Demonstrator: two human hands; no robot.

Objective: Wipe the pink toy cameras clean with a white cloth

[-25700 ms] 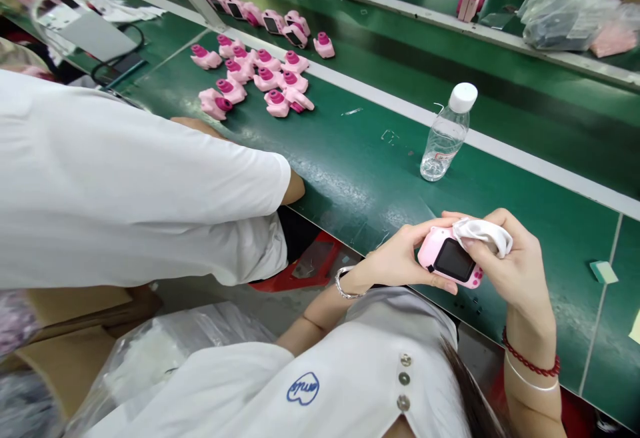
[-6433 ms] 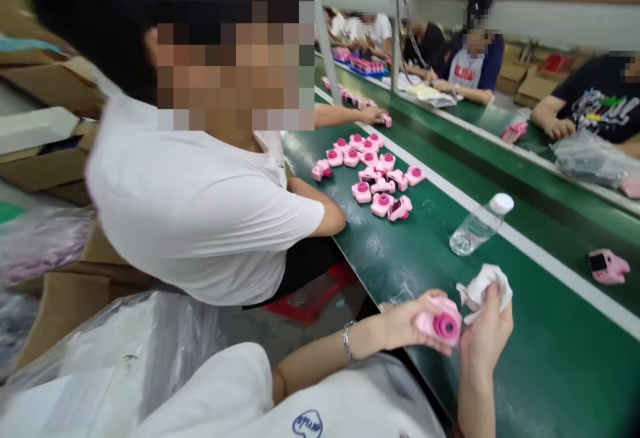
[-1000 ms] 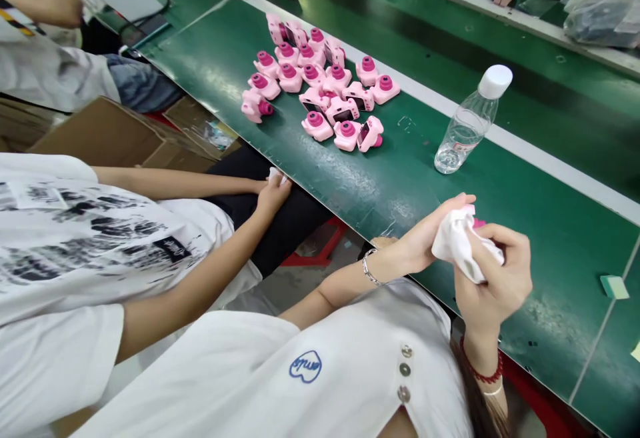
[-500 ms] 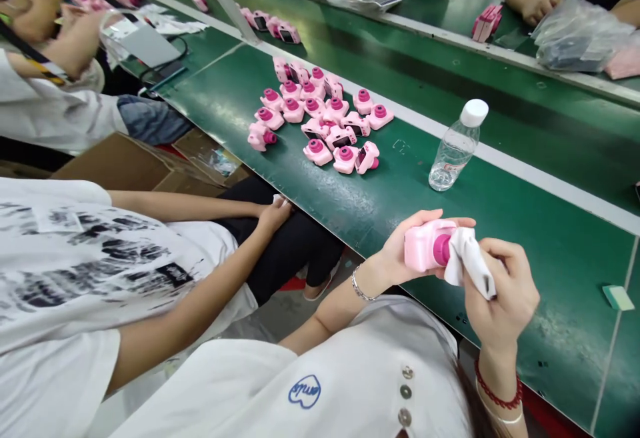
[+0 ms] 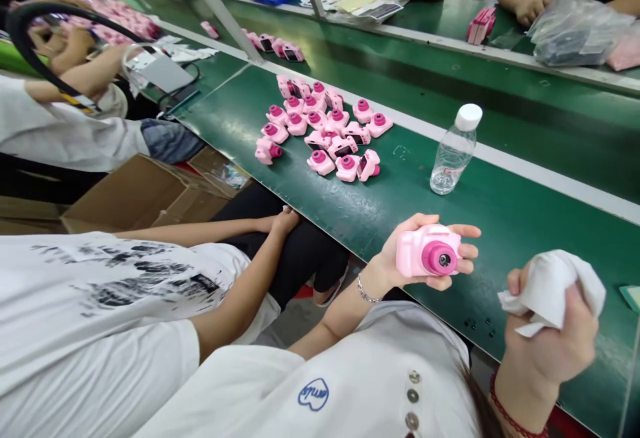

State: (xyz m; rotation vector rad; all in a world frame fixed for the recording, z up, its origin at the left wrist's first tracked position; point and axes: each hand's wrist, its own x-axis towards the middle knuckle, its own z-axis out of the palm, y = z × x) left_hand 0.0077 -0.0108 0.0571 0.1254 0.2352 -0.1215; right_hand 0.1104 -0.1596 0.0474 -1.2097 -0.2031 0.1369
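Note:
A pink toy camera (image 5: 413,253) with a dark pink lens rests in my left hand (image 5: 393,258), lens facing up toward me. My fingers curl around its far side and underneath. To the right, my right hand (image 5: 555,345) grips a crumpled white cloth (image 5: 563,285), apart from the camera. Beyond my left hand a clear plastic bottle (image 5: 453,158) with a white cap stands on the green table. Farther left on the tabletop lies a group of similar pink toy cameras (image 5: 337,118), some lens up, some showing their dark screens.
Beside me on the left sits a co-worker in a white shirt (image 5: 140,291), hands in the lap. Cardboard boxes (image 5: 125,188) stand below the table edge. A plastic bag (image 5: 575,31) lies across the table. A green sponge-like block (image 5: 633,297) is at the right edge.
My right hand has drawn the white cloth off the lens and moved right. The camera in my left hand has turned so its lens faces up. The view has shifted slightly.

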